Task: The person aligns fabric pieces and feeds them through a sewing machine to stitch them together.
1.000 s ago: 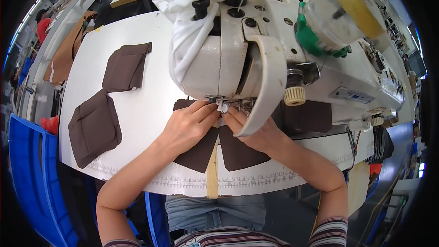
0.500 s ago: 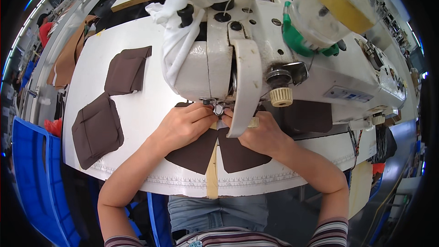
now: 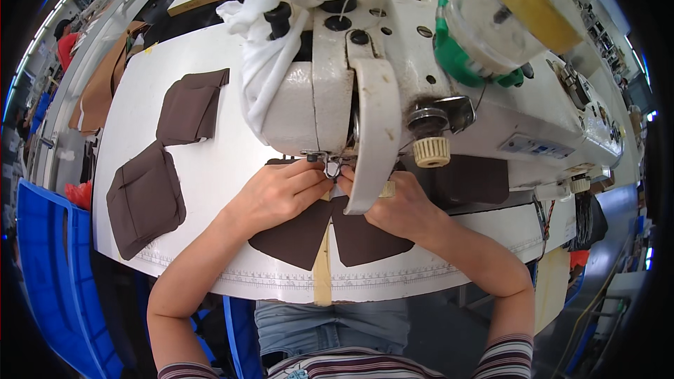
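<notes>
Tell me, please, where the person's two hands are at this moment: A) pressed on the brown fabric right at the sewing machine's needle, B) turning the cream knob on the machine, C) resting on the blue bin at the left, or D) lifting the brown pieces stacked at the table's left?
A: the left hand and right hand lie flat on the brown fabric, fingertips meeting under the sewing machine head.

Matt brown cloth pieces (image 3: 302, 235) (glossy enamelled sewing machine (image 3: 365, 91) above)

The sewing machine head (image 3: 365, 119) hides the right hand's (image 3: 400, 207) fingertips and the needle area.
</notes>
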A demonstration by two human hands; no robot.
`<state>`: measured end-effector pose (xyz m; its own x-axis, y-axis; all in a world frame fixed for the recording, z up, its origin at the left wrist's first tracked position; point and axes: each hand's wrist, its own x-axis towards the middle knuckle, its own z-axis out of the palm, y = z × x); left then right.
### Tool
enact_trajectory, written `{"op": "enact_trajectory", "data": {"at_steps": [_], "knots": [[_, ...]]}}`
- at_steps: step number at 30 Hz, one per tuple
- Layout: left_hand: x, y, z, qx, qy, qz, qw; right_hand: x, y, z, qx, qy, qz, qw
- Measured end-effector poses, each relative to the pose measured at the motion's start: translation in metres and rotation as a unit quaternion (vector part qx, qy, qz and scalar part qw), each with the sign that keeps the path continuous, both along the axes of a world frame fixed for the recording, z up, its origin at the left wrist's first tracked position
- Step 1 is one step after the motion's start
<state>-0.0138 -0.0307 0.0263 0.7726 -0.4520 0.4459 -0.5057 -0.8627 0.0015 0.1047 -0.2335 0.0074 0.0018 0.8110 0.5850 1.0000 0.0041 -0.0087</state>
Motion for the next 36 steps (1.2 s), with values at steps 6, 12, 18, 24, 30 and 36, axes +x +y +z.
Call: {"op": "enact_trajectory", "data": {"at_steps": [6, 12, 18, 24, 30, 36], "knots": [[-0.002, 0.0, 0.002, -0.011, 0.003, -0.001, 1.0, -0.001, 0.0, -0.003, -0.005, -0.032, -0.013, 0.999], [0.003, 0.004, -0.002, -0.003, -0.022, -0.012, 1.0, 0.004, 0.003, 0.001, 0.01, -0.054, 0.004, 0.998], [0.005, 0.008, -0.001, -0.035, 0.001, -0.008, 0.999, 0.005, 0.007, 0.003, 0.0, -0.072, -0.009, 0.997], [0.009, 0.011, -0.007, -0.056, -0.001, 0.018, 0.998, -0.001, 0.002, 0.005, -0.034, -0.08, -0.054, 0.995], [0.01, 0.015, -0.005, -0.103, 0.026, 0.027, 0.994, -0.011, -0.031, 0.05, -0.178, 0.06, 0.066, 0.98], [0.009, 0.016, -0.007, -0.097, 0.026, 0.031, 0.994, -0.019, -0.035, 0.04, -0.198, 0.007, 0.054, 0.979]]}}
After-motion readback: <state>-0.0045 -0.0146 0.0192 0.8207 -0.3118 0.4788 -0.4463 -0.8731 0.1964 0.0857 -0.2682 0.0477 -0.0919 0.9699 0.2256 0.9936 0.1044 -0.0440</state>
